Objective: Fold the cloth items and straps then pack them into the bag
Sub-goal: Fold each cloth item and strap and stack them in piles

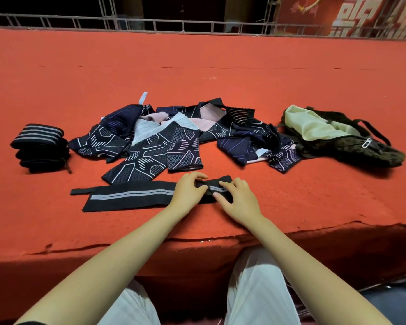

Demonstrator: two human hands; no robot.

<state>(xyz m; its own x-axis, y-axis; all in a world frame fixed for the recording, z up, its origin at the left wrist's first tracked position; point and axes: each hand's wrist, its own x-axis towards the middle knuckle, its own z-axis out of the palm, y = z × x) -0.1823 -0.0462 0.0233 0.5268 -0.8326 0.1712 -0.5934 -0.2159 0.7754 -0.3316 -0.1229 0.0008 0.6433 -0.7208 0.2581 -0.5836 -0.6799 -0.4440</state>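
Head view: both hands are working the right end of the black strap (131, 197) lying near the front edge of the red table (197, 66). Left hand (189, 188) is pinching the folded end; right hand (236, 195) is curling its fingers over the same fold. Strap's long axis is running left–right, narrow tab pointing left.

Risk, as judged: the springy fold may be slipping loose if either pinch eases, or rolling crooked so stripes misalign. Patterned cloths (169, 141) are waiting just beyond; bag (338, 137) is lying open, far right.
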